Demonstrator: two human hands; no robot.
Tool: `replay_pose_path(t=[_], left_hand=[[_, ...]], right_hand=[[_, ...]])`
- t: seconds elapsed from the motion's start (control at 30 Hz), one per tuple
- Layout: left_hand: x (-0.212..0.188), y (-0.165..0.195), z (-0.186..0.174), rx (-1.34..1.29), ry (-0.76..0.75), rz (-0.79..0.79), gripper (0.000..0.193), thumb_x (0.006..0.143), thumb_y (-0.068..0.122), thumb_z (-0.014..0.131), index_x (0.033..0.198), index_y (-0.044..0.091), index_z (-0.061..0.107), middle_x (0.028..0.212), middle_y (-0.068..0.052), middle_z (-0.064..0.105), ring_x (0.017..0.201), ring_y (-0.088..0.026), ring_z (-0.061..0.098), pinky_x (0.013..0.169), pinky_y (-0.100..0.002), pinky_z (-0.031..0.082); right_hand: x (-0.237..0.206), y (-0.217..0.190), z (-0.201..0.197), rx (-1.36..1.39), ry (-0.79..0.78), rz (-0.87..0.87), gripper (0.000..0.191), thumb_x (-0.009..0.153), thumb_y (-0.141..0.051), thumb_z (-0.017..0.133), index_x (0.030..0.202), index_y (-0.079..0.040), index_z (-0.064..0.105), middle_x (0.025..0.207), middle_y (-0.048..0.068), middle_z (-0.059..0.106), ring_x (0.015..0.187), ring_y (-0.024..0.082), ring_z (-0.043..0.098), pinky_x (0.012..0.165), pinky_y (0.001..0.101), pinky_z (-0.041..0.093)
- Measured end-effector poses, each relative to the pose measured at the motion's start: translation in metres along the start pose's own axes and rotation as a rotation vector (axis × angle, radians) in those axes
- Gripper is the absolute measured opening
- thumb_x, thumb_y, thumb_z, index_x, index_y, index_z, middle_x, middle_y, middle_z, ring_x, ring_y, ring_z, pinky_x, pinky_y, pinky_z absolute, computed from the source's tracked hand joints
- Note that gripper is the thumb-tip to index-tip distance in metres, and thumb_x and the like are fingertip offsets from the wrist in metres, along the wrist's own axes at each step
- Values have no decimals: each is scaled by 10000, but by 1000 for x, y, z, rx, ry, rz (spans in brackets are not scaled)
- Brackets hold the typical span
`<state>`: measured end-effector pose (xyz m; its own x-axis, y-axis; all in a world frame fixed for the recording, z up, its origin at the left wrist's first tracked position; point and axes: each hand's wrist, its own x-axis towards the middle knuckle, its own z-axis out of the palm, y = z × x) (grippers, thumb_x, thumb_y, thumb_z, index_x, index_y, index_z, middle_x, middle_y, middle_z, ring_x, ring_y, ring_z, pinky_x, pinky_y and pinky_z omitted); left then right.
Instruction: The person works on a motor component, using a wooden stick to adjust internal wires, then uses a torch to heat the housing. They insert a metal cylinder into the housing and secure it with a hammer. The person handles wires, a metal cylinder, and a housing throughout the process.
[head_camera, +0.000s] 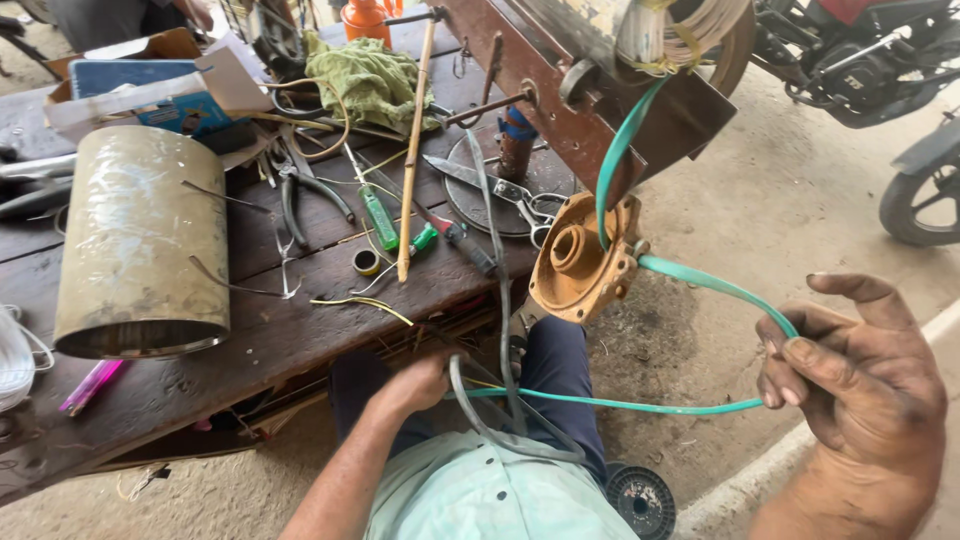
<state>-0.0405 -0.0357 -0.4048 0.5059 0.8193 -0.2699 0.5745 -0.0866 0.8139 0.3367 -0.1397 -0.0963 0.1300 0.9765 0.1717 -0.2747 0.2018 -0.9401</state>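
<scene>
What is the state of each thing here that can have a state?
right hand: half open, fingers hooked around green tube
left hand: closed near the grey cable, grip unclear
green tube: bent in a loop
scissors: shut
pliers: handles spread
metal cylinder: lying on its side

An open-air repair workshop is being shown. A worn wooden workbench (300, 330) is being crowded with hand tools: pliers (300, 195), screwdrivers (380, 218), scissors (500, 185), a roll of tape (366, 262) and a metal cylinder (135, 240). A rusty machine frame (560, 90) carrying a wire coil (690, 25) is being kept above, and motorcycles (860, 55) are being parked on the bare concrete ground (780, 200) alongside.
</scene>
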Motion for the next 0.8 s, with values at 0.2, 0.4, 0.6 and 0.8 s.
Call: replay_pose_path(t=[0.2, 0.4, 0.6, 0.8], left_hand=[[-8, 26, -12, 67, 60, -8, 321, 945, 134, 580, 1247, 109, 684, 1104, -198, 739, 1008, -350, 720, 878, -433, 569], [-20, 21, -14, -436, 167, 17, 388, 935, 161, 589, 1297, 60, 687, 1193, -189, 752, 1073, -309, 699, 911, -379, 551], [-3, 45, -15, -440, 180, -128, 571, 1019, 476, 500, 1353, 37, 647, 1222, -149, 732, 1134, -255, 682, 979, -347, 501], [26, 101, 18, -843, 61, 37, 654, 974, 487, 597, 1433, 26, 523, 1262, -103, 666, 1143, -182, 651, 957, -345, 500]], right_hand=[[4, -10, -16, 43, -81, -67, 429, 1003, 75, 618, 1399, -5, 472, 1034, 385, 600, 661, 229, 631, 659, 381, 561], [23, -7, -63, 31, -104, 126, 409, 1052, 26, 578, 1431, 57, 429, 1031, 305, 597, 661, 229, 638, 578, 352, 557], [25, 18, -64, 26, -248, 159, 378, 1057, 33, 601, 1375, 147, 432, 994, 325, 574, 669, 297, 662, 547, 372, 574], [-6, 18, -29, 71, -211, 46, 472, 1003, 18, 645, 1440, 29, 468, 1059, 363, 569, 654, 286, 678, 567, 369, 585]])
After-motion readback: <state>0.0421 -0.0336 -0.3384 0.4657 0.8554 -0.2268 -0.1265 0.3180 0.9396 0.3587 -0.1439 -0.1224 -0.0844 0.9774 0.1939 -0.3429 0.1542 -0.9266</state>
